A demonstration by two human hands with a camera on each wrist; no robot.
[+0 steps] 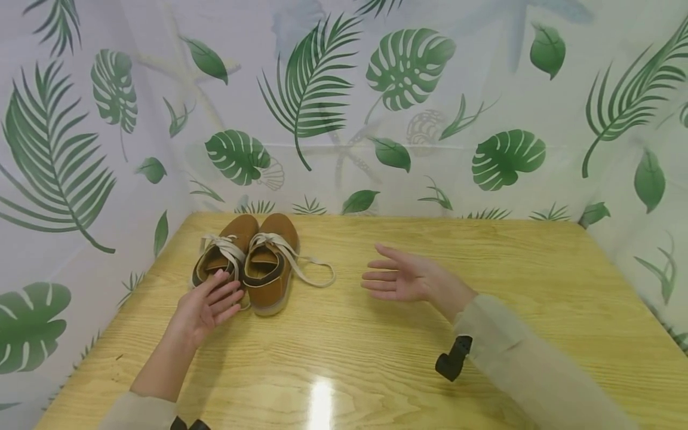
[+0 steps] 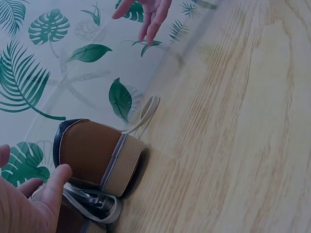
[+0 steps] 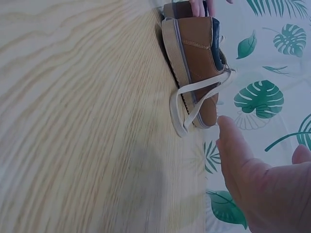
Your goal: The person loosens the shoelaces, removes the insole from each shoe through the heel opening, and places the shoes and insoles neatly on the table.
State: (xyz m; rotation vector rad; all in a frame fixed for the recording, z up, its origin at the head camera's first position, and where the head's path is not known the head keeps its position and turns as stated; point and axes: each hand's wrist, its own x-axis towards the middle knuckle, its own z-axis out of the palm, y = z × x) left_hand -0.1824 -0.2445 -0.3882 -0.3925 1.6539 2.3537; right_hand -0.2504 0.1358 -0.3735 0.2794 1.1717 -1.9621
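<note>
Left hand (image 1: 208,307) empty, loose, brown shoes (image 1: 269,291) just beyond; right hand (image 1: 404,278) likewise, shoes well to left.

The surface (image 1: 344,352) is of yellowish wood with clear grain. On it, left of centre in the head view, one brown shoe (image 1: 217,259) and a second brown shoe (image 1: 263,270) stand close together, toes to the far edge. A pale lace (image 3: 174,109) lies looped at their right.

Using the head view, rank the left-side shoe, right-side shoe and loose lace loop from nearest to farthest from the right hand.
1. Loose lace loop, left of the right hand.
2. Right-side shoe, farther left.
3. Left-side shoe, farthest left, partly hidden by the left hand.
</note>
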